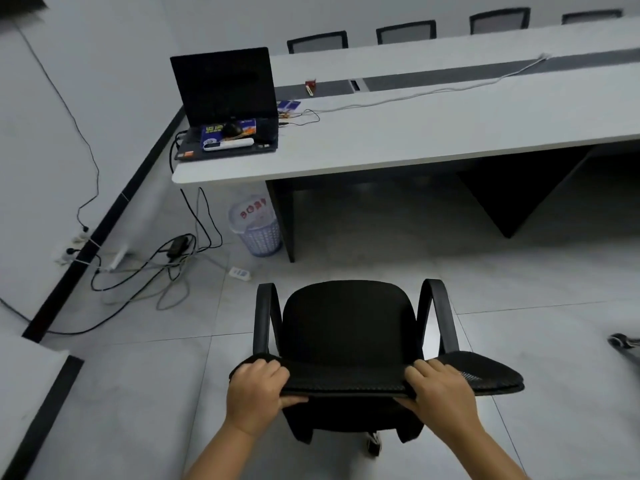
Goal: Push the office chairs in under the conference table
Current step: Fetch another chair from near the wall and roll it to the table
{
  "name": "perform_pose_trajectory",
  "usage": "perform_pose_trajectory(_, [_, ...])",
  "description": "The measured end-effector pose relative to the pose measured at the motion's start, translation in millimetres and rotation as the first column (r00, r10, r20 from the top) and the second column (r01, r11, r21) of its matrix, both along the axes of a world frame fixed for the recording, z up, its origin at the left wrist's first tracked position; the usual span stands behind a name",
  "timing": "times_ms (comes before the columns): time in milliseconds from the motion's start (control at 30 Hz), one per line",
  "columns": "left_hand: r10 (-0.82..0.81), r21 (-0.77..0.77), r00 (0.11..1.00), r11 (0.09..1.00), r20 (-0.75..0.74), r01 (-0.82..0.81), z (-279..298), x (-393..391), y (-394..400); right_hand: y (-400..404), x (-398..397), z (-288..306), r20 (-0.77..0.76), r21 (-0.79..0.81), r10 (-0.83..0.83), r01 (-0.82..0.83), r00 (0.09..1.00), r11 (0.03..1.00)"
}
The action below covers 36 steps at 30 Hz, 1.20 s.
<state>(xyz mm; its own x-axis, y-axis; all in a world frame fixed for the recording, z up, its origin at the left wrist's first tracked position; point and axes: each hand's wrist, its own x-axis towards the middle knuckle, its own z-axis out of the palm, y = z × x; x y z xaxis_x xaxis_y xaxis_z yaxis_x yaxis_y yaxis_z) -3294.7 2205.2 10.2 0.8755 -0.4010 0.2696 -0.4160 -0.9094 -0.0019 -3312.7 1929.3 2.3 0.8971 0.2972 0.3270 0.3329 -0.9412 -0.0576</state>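
Gripping the black mesh office chair's backrest top (346, 382) with left hand (256, 393) and right hand (440, 393), I can steer it straight under the long white counter (415, 140).

tabletop (415, 140): white, dark strip down the middle | left end: open laptop (225, 105), small cards (289, 105) beside it | white cable (433, 91) runs along the top | floor (519, 289): pale tiles | on floor: black chair (346, 327), wastebasket (256, 226) under left corner, power strip (240, 273), tangled cords (149, 268) near wall
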Motion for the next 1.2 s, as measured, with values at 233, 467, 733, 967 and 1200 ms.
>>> perform_pose_trajectory(233, [-0.044,-0.038,0.992,0.998,0.115,0.049,-2,86,-7,-8,75,3,0.011,-0.044,-0.016,0.016,1.0,0.999])
perform_pose_trajectory(467, [-0.062,-0.069,0.989,0.995,0.136,0.071,-7,183,0,1,163,4,0.011,-0.042,-0.044,0.044,0.999,0.998])
perform_pose_trajectory(733, [-0.146,-0.023,0.986,0.989,0.084,0.148,-2,286,15,22,243,1,0.002,-0.066,-0.179,0.179,0.984,0.982])
perform_pose_trajectory(967, [-0.162,-0.074,0.968,0.981,0.19,0.179,-4,346,28,30,301,-7,0.117,-0.034,-0.143,0.148,0.983,0.988])
perform_pose_trajectory(1200, [-0.07,-0.081,0.988,0.993,0.137,0.081,-5,392,24,21,374,-2,0.013,-0.08,-0.104,0.104,0.995,0.991])
